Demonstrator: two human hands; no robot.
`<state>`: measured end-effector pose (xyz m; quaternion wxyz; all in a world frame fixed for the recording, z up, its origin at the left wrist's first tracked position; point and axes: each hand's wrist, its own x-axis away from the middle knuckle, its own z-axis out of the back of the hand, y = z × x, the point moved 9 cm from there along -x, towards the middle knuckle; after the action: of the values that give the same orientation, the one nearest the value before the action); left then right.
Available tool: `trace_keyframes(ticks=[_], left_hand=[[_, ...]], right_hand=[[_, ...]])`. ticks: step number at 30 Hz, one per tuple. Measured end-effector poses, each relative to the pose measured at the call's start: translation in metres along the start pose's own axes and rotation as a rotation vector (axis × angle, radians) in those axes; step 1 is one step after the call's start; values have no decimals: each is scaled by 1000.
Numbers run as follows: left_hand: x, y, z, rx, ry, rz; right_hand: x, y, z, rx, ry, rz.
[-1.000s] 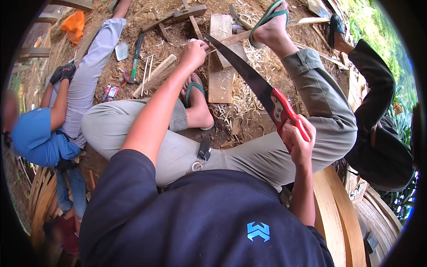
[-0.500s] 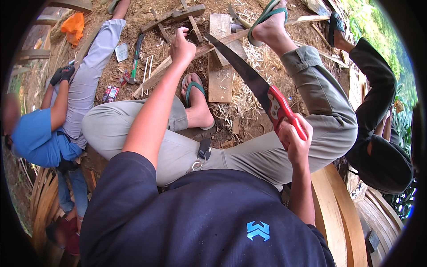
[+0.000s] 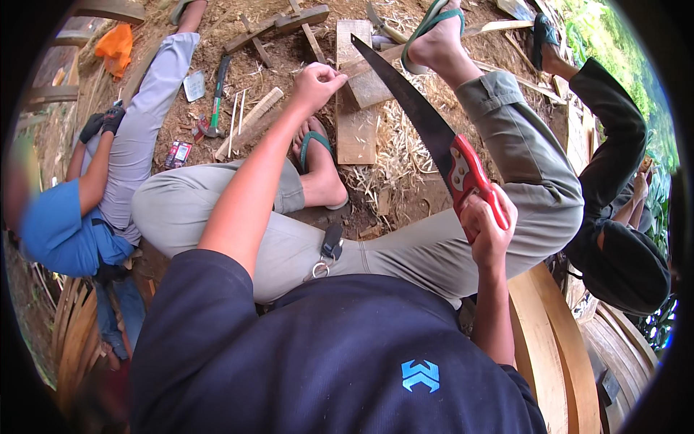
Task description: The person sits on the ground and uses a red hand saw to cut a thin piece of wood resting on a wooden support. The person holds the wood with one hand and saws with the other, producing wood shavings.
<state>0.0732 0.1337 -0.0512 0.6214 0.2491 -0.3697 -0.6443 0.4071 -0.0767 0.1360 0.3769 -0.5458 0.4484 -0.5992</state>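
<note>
My right hand (image 3: 488, 224) is wrapped round the red handle of a handsaw (image 3: 412, 98). The saw's dark curved blade slants up and to the left, its toothed edge toward the left and its tip above a wooden block. My left hand (image 3: 316, 88) is closed, thumb and fingers pinched together, over a long narrow wood strip (image 3: 251, 121). Whether the pinch grips the strip or something small, I cannot make out. Beyond it lie the wooden block (image 3: 370, 88) and a flat board (image 3: 356, 137) beneath it, between my sandalled feet.
A hammer (image 3: 217, 101) with a green-and-black handle lies left, near a small package (image 3: 177, 154) and an orange cloth (image 3: 114, 50). Wood shavings (image 3: 412, 152) cover the ground. A person in blue (image 3: 65, 224) sits left, another in black (image 3: 614, 253) right. Curved planks (image 3: 553, 340) lie beside me.
My left hand has moved right and slightly nearer, its fingers now over the strip beside the block. The saw in my right hand has shifted a little right, its tip slightly farther away.
</note>
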Motion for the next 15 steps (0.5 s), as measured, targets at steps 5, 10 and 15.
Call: trace_keyframes(ticks=[5, 10, 15], left_hand=[[12, -1, 15, -216, 146, 42], [22, -8, 4, -500, -162, 219], [27, -2, 9, -553, -140, 236]], right_hand=[[1, -1, -5, 72, -26, -17], [3, -1, -8, 160, -73, -34], [5, -3, -12, 214, -84, -33]])
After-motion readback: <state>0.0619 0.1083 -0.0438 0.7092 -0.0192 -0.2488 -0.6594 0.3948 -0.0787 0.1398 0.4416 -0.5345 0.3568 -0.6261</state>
